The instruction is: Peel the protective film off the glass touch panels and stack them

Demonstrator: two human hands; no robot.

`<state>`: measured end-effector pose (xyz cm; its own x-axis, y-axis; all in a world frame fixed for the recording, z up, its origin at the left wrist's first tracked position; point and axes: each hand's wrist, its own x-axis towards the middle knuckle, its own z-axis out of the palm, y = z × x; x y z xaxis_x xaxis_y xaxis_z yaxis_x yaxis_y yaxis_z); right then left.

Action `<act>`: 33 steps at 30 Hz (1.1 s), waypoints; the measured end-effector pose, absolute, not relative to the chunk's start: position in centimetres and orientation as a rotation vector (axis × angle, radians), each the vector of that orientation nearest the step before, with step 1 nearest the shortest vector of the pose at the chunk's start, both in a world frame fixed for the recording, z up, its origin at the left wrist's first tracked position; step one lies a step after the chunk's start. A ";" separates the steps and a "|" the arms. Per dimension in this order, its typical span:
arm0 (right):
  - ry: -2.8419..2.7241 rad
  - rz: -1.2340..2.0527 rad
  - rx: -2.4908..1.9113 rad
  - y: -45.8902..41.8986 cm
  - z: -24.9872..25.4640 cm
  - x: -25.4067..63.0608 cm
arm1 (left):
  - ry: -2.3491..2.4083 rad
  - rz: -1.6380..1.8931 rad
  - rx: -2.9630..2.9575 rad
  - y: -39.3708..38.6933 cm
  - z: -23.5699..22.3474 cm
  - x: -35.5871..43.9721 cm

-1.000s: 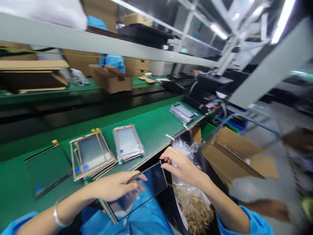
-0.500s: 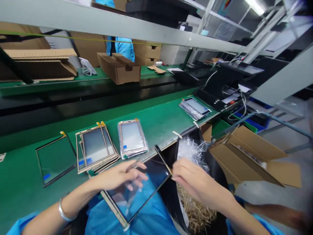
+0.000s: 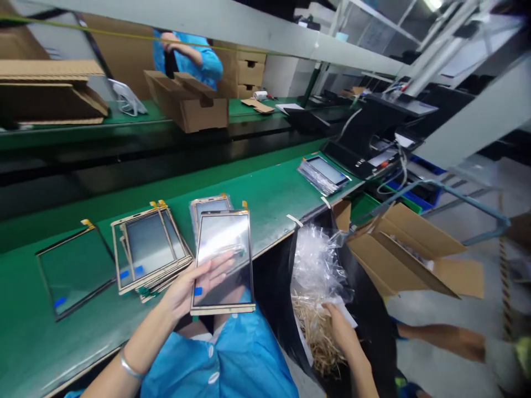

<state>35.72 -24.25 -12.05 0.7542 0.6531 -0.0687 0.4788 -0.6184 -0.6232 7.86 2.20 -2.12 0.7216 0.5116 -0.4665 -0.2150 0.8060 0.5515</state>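
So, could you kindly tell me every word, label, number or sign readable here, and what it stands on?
Nothing is readable. The white label on the black machine and the far wall sheets are too blurred. The blue sticker on the glass panel shows no lettering.

We look from one camera on the person's head, facing forward and down over the blue smock (image 3: pixel 211 359), left hand (image 3: pixel 194 282) and right hand (image 3: pixel 340 331), close above the green counter (image 3: pixel 269 204), with a farther counter (image 3: pixel 124 113) and shelf (image 3: pixel 207 27) beyond, tilted.
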 end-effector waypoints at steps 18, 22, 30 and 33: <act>-1.486 0.587 -1.571 -11.5 -2.3 23.4 | 0.481 0.786 0.607 0.1 -0.9 5.1; -1.728 0.602 -1.481 -10.1 -0.2 22.1 | 0.523 0.778 0.712 0.5 -2.2 5.2; -1.269 0.669 -0.922 1.9 9.0 24.1 | 0.335 0.546 0.580 -0.9 -4.8 5.5; -0.925 -0.344 -0.853 1.7 9.4 27.3 | 0.405 0.619 0.639 -0.9 -4.3 4.7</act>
<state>27.27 1.71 9.44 0.5782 0.0876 0.8112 0.5961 0.6335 -0.4933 4.67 -0.89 -4.35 0.7473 0.6448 -0.1607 -0.4059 0.6343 0.6580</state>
